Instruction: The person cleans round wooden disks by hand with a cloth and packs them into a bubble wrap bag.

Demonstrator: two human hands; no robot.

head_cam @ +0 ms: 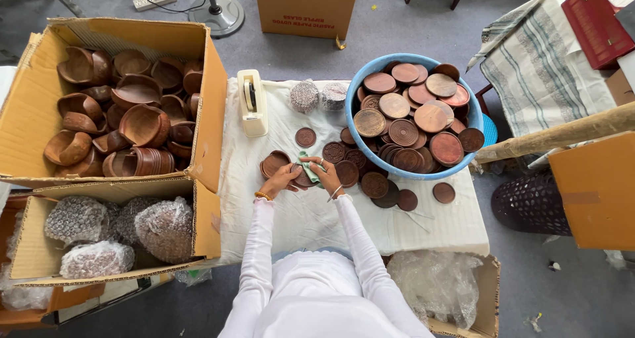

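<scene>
Two boxes [112,100] flank cloth-covered table [317,219].

Brown wooden discs [410,123], some carved with ringed grooves, fill a light blue basin [360,80] at the white tablecloth's [317,219] back right corner. A pale green cloth [311,170] shows between the hands, against white sleeves [259,245]. At the table's left edge, tan cardboard boxes [211,100] hold dark brown bowls [142,123]. A cream tape dispenser [253,103] sits at the back edge. Grey floor [410,27] all round.

Bright, even daylight, soft faint shadows, sharp focus, wide-angle bending at edges.
</scene>
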